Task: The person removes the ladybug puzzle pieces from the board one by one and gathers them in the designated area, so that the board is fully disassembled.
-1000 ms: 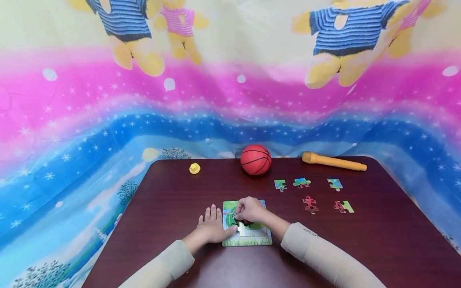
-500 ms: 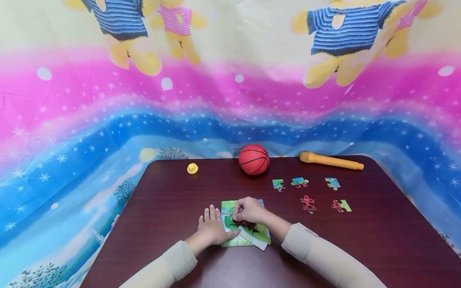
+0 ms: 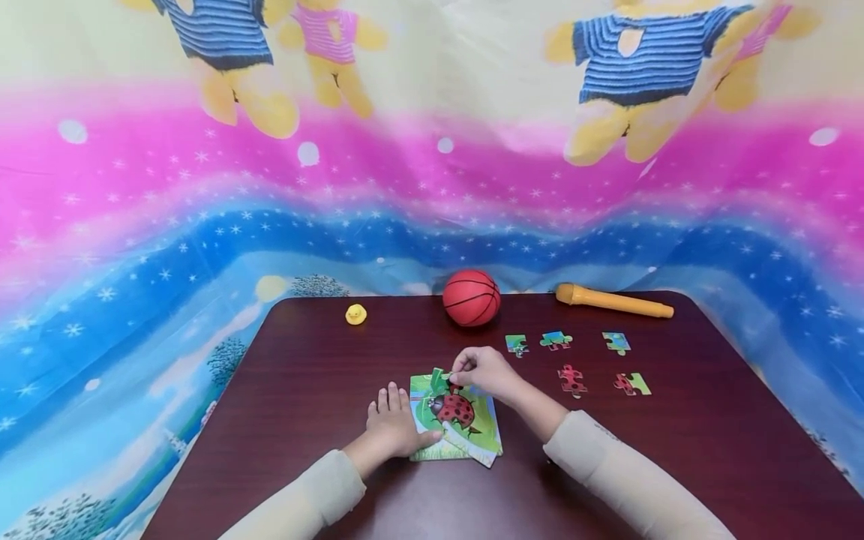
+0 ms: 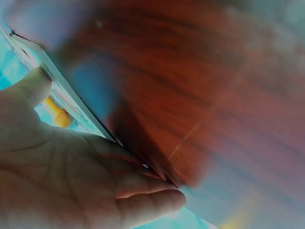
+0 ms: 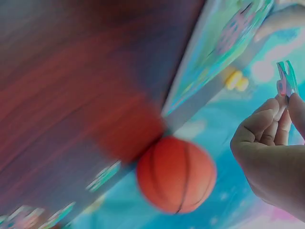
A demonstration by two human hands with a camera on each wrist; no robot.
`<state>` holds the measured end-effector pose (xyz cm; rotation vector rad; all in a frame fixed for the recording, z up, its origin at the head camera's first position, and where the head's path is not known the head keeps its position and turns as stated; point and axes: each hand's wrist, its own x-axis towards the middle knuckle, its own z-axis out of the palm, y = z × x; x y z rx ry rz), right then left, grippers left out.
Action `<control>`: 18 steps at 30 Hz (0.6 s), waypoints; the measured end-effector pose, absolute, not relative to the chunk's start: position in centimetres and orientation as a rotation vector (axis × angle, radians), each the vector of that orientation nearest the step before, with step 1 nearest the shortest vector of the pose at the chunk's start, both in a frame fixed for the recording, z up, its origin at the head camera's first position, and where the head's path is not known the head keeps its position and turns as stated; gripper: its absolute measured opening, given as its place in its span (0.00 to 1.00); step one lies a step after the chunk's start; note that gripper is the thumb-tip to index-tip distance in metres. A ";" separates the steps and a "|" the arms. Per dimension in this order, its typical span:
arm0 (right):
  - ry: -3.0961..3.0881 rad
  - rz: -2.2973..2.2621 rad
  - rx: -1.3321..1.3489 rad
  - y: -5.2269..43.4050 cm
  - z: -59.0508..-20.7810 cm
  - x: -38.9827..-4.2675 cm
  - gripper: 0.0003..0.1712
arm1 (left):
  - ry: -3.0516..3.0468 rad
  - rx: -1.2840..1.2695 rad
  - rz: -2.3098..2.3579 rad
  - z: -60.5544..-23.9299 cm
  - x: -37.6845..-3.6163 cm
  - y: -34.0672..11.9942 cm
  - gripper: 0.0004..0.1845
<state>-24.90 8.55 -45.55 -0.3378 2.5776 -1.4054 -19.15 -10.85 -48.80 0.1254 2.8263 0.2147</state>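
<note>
Head view, dark wooden table (image 3: 675, 450), teddy-bear curtain (image 3: 432, 150) behind

You find no word, number, label or brand that can be read anywhere in these views. The printed backdrop cloth (image 3: 432, 187) with its bears in striped shirts carries pictures only, no lettering. The square cardboard ladybird puzzle board (image 3: 466, 442) shows a drawing and nothing written. The red rubber basketball (image 3: 472, 298) has plain black seams with no logo you can make out. A small dark mark sits on your right beige sleeve (image 3: 603, 430), too small to read.
</note>
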 end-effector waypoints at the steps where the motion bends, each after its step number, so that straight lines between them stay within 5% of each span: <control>1: 2.567 -1.423 -0.302 9.3 -45.5 -25.1 0.04 | 2.826 0.125 0.220 -48.8 -19.2 -10.9 0.59; 10: 2.618 -1.390 -0.041 15.5 -46.4 -27.2 0.03 | 2.822 0.137 0.249 -48.6 -19.3 -11.2 0.58; 18: 2.800 -1.134 -0.062 18.7 -47.5 -27.5 0.04 | 2.825 0.157 0.269 -48.6 -19.0 -11.0 0.57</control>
